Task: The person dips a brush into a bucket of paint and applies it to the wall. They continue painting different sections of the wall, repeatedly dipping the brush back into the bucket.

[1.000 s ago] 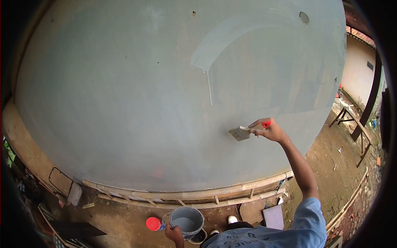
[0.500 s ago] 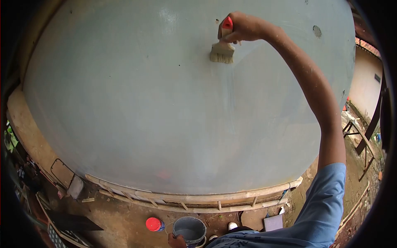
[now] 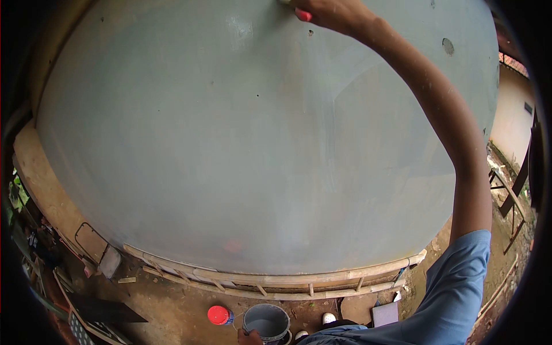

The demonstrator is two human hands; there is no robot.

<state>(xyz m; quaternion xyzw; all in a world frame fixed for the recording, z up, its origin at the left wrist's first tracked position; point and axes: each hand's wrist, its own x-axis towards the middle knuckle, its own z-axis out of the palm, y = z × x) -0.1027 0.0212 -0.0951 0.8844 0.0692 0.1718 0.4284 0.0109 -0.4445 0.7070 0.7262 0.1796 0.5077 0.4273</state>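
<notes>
At the top edge of the view my right hand (image 3: pixel 330 12) is closed on a paintbrush whose red handle end (image 3: pixel 303 15) shows below the fingers. Most of the brush head is cut off by the frame. A large grey wall (image 3: pixel 230 161) fills the middle, with a faint wet streak running down it. Low in the view my left hand (image 3: pixel 249 337) grips the rim of a dark bucket (image 3: pixel 267 321) that holds grey paint. Beside the bucket stands a small container with a red lid (image 3: pixel 218 314).
A bamboo ladder (image 3: pixel 310 278) lies along the foot of the wall. A grey slab (image 3: pixel 385 314) is on the ground near my shoes. To the right stands a wooden trestle (image 3: pixel 509 192); a metal-framed chair (image 3: pixel 109 260) is at the left.
My right hand has carried the brush from low on the wall up to the top edge. The thick curved paint stroke and its drip now look smeared. My left hand stays at the bucket.
</notes>
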